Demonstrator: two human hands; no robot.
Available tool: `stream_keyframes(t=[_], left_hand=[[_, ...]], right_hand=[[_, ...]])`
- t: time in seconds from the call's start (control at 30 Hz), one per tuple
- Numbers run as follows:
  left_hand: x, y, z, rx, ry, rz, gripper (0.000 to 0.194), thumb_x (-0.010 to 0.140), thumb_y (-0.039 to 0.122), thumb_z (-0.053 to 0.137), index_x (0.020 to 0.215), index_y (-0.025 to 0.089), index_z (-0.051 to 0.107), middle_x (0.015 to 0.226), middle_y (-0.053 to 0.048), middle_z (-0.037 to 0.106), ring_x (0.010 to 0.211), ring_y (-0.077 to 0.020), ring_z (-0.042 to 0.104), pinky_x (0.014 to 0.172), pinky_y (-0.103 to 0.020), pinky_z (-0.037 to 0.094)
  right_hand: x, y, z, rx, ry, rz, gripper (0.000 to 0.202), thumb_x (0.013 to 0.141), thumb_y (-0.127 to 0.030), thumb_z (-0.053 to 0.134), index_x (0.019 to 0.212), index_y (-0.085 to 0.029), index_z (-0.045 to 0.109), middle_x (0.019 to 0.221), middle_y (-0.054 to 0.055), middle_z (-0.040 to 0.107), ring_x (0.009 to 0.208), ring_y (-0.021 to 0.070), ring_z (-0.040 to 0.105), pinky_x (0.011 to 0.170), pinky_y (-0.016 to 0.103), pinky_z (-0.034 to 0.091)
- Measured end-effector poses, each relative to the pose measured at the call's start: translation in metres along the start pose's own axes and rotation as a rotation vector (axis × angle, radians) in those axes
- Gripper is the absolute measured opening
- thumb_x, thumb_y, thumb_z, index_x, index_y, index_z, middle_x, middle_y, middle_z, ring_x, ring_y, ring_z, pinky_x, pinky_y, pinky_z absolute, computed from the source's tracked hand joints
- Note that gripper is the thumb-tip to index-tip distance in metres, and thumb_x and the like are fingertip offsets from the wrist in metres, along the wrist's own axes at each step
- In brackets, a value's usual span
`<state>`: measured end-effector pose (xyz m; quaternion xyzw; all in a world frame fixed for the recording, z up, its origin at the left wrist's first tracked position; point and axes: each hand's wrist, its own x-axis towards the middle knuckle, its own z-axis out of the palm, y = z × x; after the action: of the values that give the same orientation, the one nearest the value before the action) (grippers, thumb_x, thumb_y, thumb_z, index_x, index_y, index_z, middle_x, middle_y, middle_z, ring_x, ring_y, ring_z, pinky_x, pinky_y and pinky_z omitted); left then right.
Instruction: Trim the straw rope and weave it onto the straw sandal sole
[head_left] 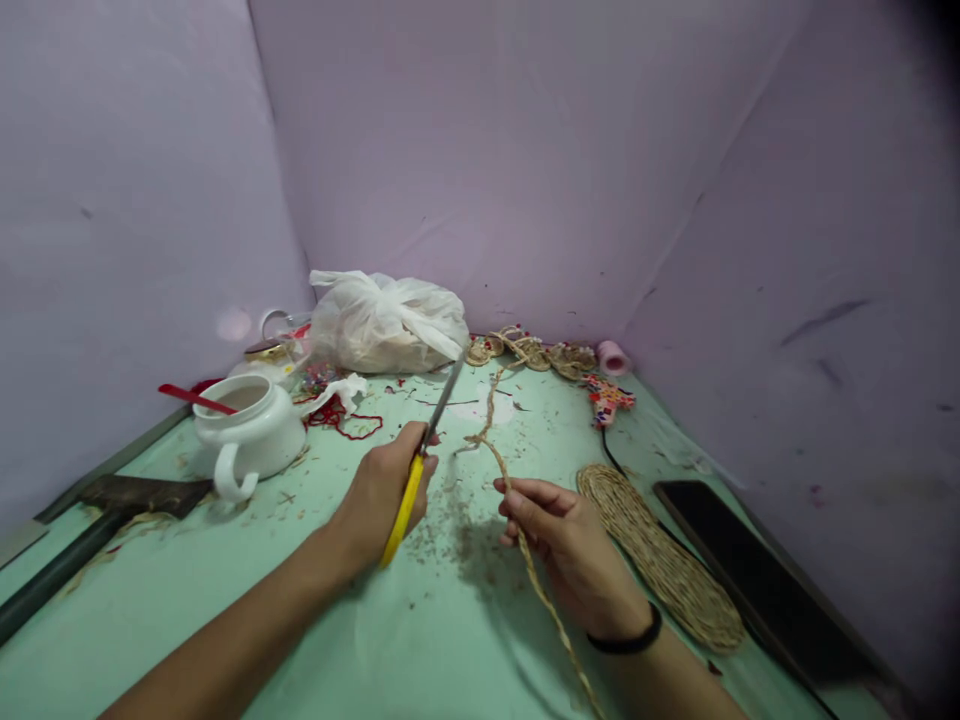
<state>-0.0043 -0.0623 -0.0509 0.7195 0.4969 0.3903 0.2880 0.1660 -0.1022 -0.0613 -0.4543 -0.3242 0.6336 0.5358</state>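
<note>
The left hand (382,490) is gripping yellow-handled scissors (424,460), its grip closed round the handle, blades pointing up and away over the green counter (420,640). The right hand (570,550) is pinching a jute cord (491,440), which is running from the fingers toward the coils (532,352) at the back. A woven mat (660,560) is lying just beside the right hand, a white teapot (247,430) well left.
</note>
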Motion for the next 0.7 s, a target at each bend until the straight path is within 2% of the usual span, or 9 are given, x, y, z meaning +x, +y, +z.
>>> stream_keyframes(t=[0.07,0.17,0.27,0.4,0.5,0.7], left_hand=[[-0.005,-0.001,-0.005,0.218,-0.084,0.184,0.021,0.069,0.011,0.042,0.087,0.020,0.046,0.073,0.000,0.050,0.063,-0.0131,0.045,0.059,-0.026,0.038],[-0.012,-0.004,-0.001,0.449,-0.191,0.329,0.032,0.066,0.005,0.038,0.094,0.019,0.046,0.083,-0.004,0.050,0.073,-0.0175,0.045,0.064,-0.030,0.038],[-0.014,-0.004,0.006,0.618,-0.182,0.382,0.037,0.068,0.004,0.037,0.102,0.016,0.046,0.086,-0.007,0.049,0.076,-0.0200,0.044,0.066,-0.034,0.038],[-0.011,-0.006,0.008,0.722,-0.139,0.456,0.035,0.075,0.004,0.035,0.106,0.016,0.046,0.090,-0.010,0.049,0.079,-0.0204,0.044,0.069,-0.035,0.039],[-0.010,-0.007,0.008,0.775,-0.139,0.493,0.033,0.077,0.005,0.035,0.106,0.017,0.047,0.091,-0.010,0.049,0.080,-0.0206,0.044,0.070,-0.035,0.039],[-0.010,-0.008,0.007,0.828,-0.123,0.517,0.031,0.078,0.007,0.037,0.105,0.015,0.048,0.089,-0.010,0.049,0.080,-0.0215,0.044,0.070,-0.036,0.039]], right_hand=[[-0.002,-0.007,-0.002,0.002,-0.026,-0.024,0.026,0.053,-0.028,0.077,0.074,-0.014,0.070,0.060,0.000,0.059,0.048,0.0087,0.050,0.049,0.023,0.043],[-0.006,-0.013,-0.001,0.003,-0.088,-0.060,0.021,0.055,-0.026,0.075,0.072,-0.016,0.070,0.056,-0.001,0.057,0.049,0.0084,0.048,0.049,0.022,0.043],[-0.008,-0.013,0.000,-0.007,-0.117,-0.098,0.021,0.056,-0.024,0.073,0.075,-0.016,0.071,0.051,-0.003,0.054,0.047,0.0084,0.046,0.047,0.022,0.043],[-0.006,-0.010,0.000,-0.024,-0.030,-0.090,0.026,0.050,-0.015,0.073,0.076,-0.017,0.071,0.057,-0.001,0.060,0.048,0.0092,0.048,0.046,0.023,0.043],[-0.006,-0.011,0.001,-0.081,-0.017,-0.097,0.024,0.048,-0.009,0.071,0.071,-0.016,0.071,0.062,0.001,0.063,0.052,0.0102,0.049,0.045,0.022,0.043],[-0.005,-0.010,0.001,-0.167,0.013,-0.079,0.024,0.050,-0.011,0.071,0.073,-0.015,0.071,0.060,0.001,0.063,0.048,0.0102,0.051,0.045,0.023,0.042]])
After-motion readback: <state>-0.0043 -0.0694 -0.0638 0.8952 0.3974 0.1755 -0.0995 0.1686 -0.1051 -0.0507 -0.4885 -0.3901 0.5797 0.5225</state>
